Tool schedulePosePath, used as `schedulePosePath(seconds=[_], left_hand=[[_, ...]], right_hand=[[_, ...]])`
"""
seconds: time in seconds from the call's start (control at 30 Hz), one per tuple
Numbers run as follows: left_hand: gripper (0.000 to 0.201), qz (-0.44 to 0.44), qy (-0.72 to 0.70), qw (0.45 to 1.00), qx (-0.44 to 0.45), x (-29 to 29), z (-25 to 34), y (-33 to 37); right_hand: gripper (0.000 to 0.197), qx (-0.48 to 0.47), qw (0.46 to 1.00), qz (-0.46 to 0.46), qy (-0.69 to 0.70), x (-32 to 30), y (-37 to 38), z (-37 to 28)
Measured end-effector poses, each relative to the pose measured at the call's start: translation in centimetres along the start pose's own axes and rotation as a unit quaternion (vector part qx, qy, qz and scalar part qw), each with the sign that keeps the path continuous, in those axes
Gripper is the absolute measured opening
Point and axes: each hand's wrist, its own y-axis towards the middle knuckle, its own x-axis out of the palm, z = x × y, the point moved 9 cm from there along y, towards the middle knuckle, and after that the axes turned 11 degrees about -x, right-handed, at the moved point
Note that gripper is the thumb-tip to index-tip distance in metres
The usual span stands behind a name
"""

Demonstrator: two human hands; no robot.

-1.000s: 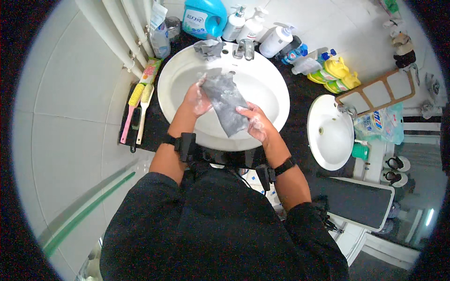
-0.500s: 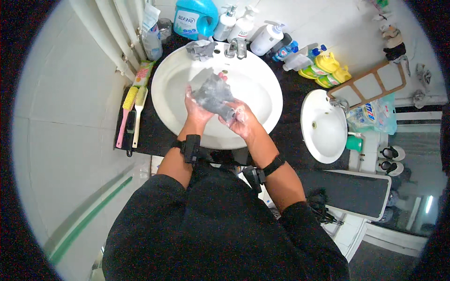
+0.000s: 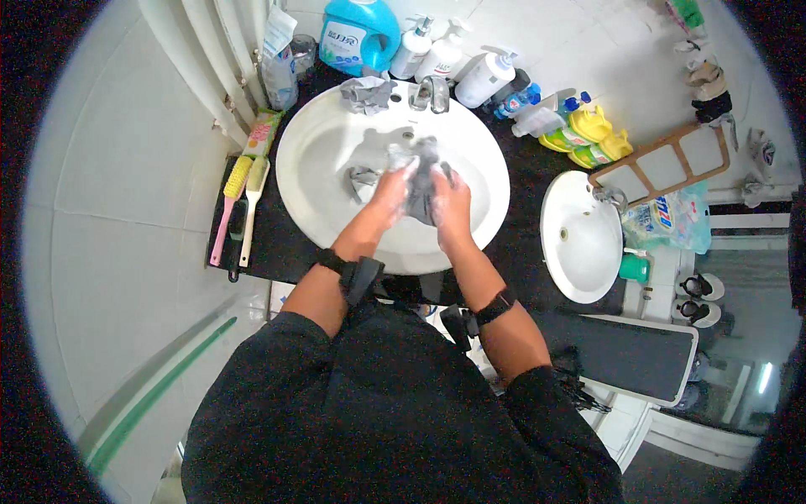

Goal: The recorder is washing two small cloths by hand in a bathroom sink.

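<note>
Since a second ago, your hands have come together and bunched up the grey cloth (image 3: 422,186) that was hanging spread between them. Left hand (image 3: 388,191) and right hand (image 3: 454,202) now press against each other, both closed on the cloth, over the middle of the large white basin (image 3: 319,143). Some fabric sticks out above the knuckles at 12 o'clock. Another grey scrap (image 3: 363,181) lies in the bowl at 9 o'clock of your left hand, just beside it. A crumpled grey rag (image 3: 367,92) sits on the rim at 11 o'clock, next to the tap (image 3: 430,91). Scrub brushes (image 3: 239,206) lie on the dark counter at 9 o'clock. Blue detergent jug (image 3: 359,35) and white pump bottles (image 3: 445,60) stand behind the basin. Small white basin (image 3: 579,239) sits at 3 o'clock.
</note>
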Motion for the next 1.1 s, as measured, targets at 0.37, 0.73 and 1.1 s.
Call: schedulePosePath(seconds=[0.37,0.73,1.1], left_hand=[[0.044,-0.079,-0.167,0.983,-0.005,1.7,-0.3,-1.7],[0.046,-0.077,-0.147,0.986,-0.012,3.4,-1.4,-2.3],[0.044,-0.072,-0.153,0.985,-0.024,2.1,-2.3,-2.6]], right_hand=[[0.029,-0.225,0.925,-0.028,-0.306,3.9,1.8,-2.8],[0.038,-0.178,0.891,-0.083,-0.41,2.8,2.4,-2.1],[0.037,-0.214,0.854,-0.092,-0.465,2.7,1.7,-0.6]])
